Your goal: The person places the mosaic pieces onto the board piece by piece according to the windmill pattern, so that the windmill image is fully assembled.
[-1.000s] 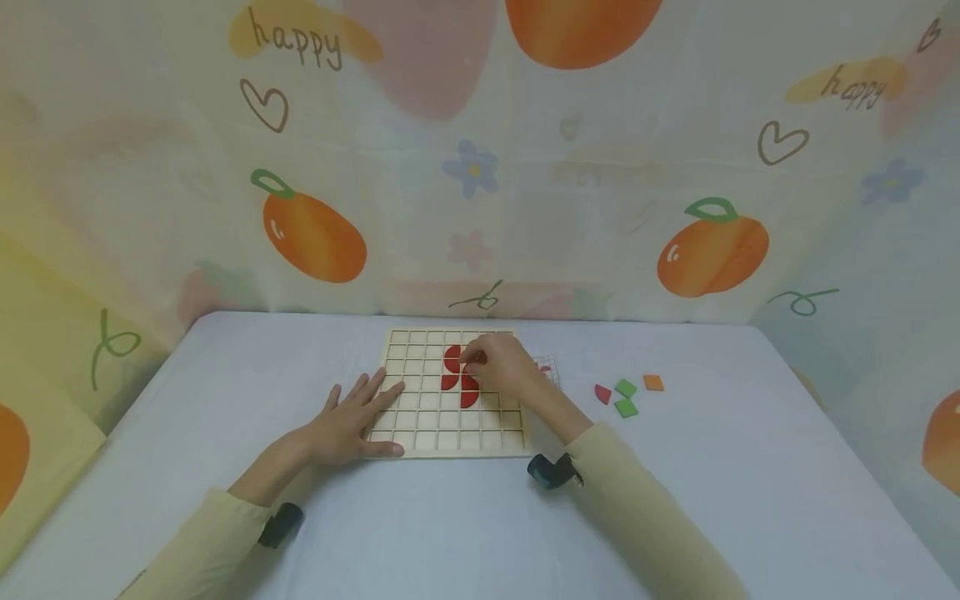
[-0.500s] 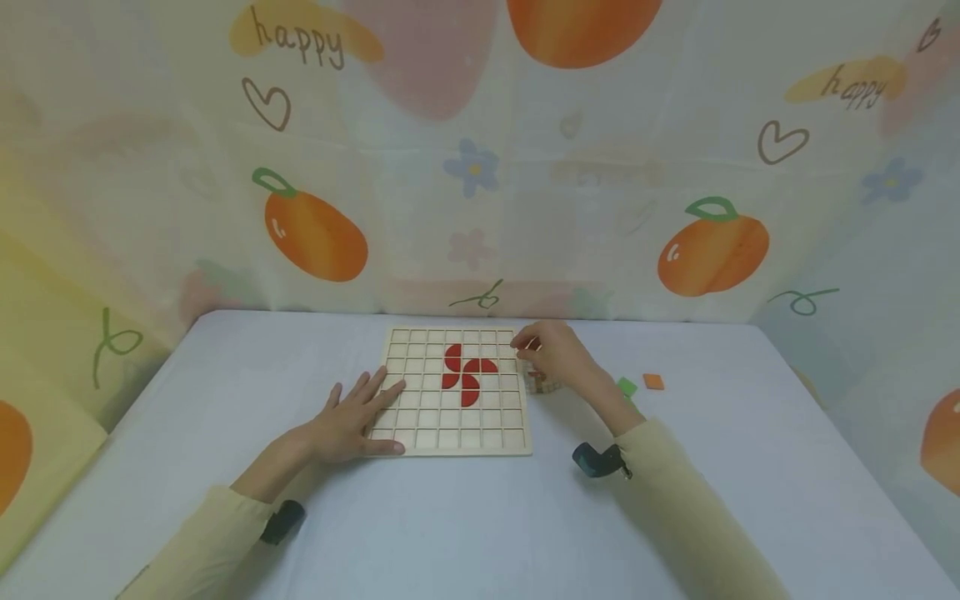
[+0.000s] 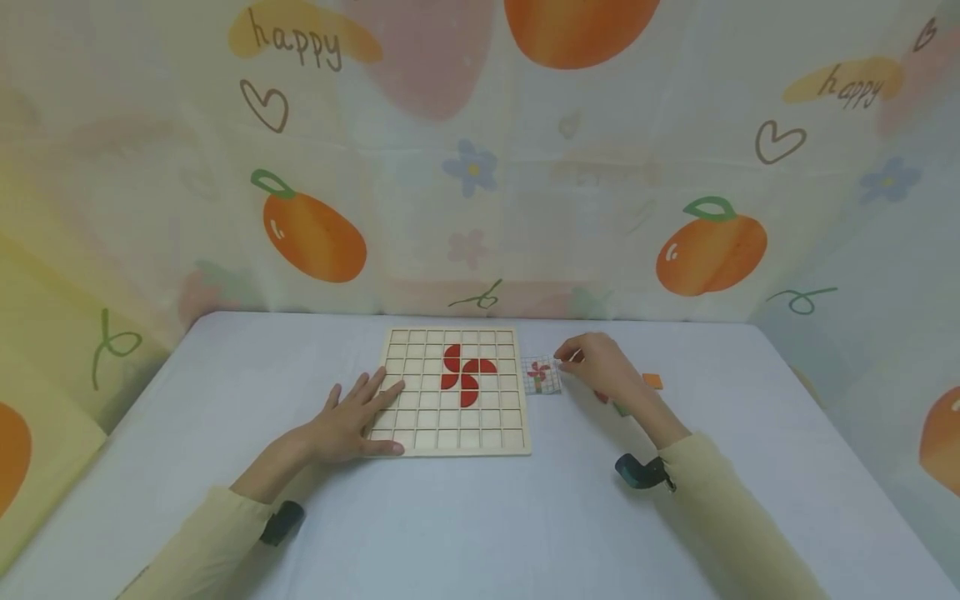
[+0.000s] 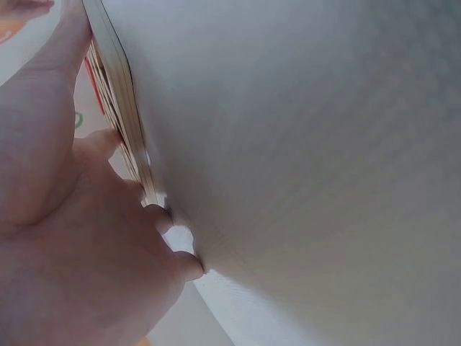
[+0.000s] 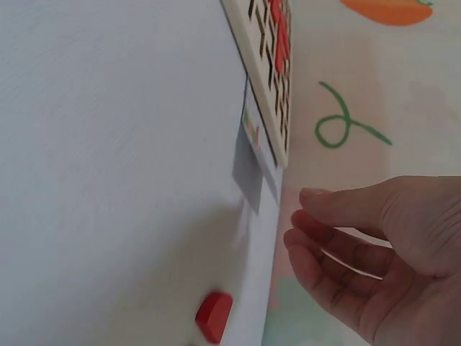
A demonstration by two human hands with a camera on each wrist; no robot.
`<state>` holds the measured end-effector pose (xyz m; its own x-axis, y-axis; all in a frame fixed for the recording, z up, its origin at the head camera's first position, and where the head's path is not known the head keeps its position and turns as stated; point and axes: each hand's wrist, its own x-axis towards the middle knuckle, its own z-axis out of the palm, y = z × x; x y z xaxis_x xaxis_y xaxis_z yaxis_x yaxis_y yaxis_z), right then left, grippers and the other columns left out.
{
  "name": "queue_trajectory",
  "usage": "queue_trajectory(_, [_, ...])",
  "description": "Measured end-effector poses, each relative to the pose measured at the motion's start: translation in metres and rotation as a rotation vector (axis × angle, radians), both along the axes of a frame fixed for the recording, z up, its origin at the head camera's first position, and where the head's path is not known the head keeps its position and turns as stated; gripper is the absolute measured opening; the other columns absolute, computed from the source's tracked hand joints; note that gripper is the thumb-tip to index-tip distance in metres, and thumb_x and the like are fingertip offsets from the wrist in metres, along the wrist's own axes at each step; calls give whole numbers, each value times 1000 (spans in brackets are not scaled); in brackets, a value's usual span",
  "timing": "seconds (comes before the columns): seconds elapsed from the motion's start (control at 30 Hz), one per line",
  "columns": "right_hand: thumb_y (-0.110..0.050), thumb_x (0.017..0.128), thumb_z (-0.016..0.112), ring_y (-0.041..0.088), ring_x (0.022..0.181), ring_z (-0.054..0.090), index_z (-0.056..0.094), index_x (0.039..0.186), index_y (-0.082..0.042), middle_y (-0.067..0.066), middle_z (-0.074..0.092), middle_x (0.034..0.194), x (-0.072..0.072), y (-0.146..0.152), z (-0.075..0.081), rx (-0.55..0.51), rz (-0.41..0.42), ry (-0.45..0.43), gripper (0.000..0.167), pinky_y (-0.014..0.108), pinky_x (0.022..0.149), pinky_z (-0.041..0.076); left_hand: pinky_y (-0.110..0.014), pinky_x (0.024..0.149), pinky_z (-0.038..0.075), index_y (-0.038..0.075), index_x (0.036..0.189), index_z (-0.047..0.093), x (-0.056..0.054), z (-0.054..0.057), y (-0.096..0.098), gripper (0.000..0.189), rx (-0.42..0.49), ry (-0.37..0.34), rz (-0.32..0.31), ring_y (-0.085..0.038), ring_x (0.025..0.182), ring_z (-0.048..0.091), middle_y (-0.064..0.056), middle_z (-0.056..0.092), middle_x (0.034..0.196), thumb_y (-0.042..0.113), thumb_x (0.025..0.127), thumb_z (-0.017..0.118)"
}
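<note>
As if to prevent sliding, rested left fingers (image 3: pixel 388 394) splayed, grasping nothing, partly on grid board (image 3: pixel 491 419), and held right fingers (image 5: pixel 311 272) half-curled, empty, near pattern card (image 3: pixel 540 375).

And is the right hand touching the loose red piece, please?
Apart: the right wrist view shows a clear gap between the right hand and the red piece.

Brown handwritten-style lettering reads "happy" (image 3: pixel 296 37) over a yellow-orange brushstroke (image 3: pixel 364 46) on the patterned fabric backdrop (image 3: pixel 420 208), high beyond the left hand (image 3: pixel 341 429). A second "happy" (image 3: pixel 853 88) stands on the same cloth, high beyond the right hand (image 3: pixel 600 367) and well to its right. Beneath each word is an outlined heart (image 3: pixel 264 106). Farther right, a brown mark (image 3: pixel 926 34) is either B or a heart, I cannot tell which
</note>
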<state>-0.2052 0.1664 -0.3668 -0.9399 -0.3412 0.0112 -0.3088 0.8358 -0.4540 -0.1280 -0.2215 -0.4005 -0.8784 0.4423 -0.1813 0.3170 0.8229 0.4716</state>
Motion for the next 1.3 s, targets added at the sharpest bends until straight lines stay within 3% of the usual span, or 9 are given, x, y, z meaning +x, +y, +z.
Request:
queue_trajectory(0.4, [-7,89,69,24,85,60,73,106,2,12,70,95,11,35,1,46,-84,-109,20,37,75,54,-70,109,-6,12,156,24,1,1,-1,99,7,4,2,-48,146,-1,-24,3,162,58,82,70])
queue_trajectory(0.53, [-8,86,73,27,89,61,74,101,3,13,71,95,14,40,-3,76,-91,-127,19,41,78,52,-70,110,-6,12,156,24,2,2,-1,98,11,1,4,-48,146,-1,-24,3,162,58,83,69])
queue_trajectory(0.93, [-2,79,78,30,90,63,75,94,2,13,71,91,19,38,-9,89,-83,-103,16,46,83,52,-69,110,-7,14,157,24,1,-3,-2,99,15,-2,8,-47,147,-1,-22,3,162,59,82,69])
queue_trajectory(1.3, [-1,82,76,28,91,62,76,89,-1,10,72,89,18,36,-2,41,-92,-135,7,48,87,50,-68,110,-7,14,157,23,-2,-7,-3,100,3,7,0,-46,147,-1,-21,2,163,61,81,69])
